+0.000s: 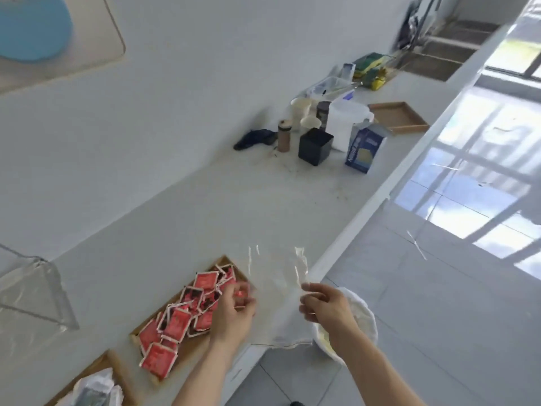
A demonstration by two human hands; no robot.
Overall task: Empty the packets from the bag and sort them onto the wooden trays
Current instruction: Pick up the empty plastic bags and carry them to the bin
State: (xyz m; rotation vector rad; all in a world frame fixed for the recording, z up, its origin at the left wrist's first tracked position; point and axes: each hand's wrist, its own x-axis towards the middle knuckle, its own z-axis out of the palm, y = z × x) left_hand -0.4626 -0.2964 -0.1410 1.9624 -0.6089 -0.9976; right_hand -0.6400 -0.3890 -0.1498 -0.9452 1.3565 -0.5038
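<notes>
Our left hand [234,310] is curled, its fingertips pinched on one side of a clear plastic bag [278,288]; something red shows at those fingertips, though blur keeps us from telling whether it is a packet held along with the bag. Our right hand [325,306] pinches the opposite side of the bag between thumb and forefinger, the other fingers loosely bent. The bag hangs stretched between our two hands, above the bench's [234,206] front edge, and looks empty.

Just left of our left hand, and partly under it, a wooden tray [224,263] lies on the bench, heaped with red packets [175,320] that overlap one another and hide most of its floor. Farther left, at the lower edge of view, a second wooden tray [109,360] holds pale, silvery packets [93,388]. Beyond that, a clear plastic stand [38,291] rests on the bench.

Below our right hand, off the bench, we see a white bin [366,320] on the tiled floor [439,317].

Well ahead of both hands, a cluster stands on the bench: a black square container [315,146], a blue and white carton [364,149], a white jug [345,124], and a brown cylindrical shaker [284,136]. Behind them lies a third wooden tray [409,128], with a sink [445,51] farther along.
</notes>
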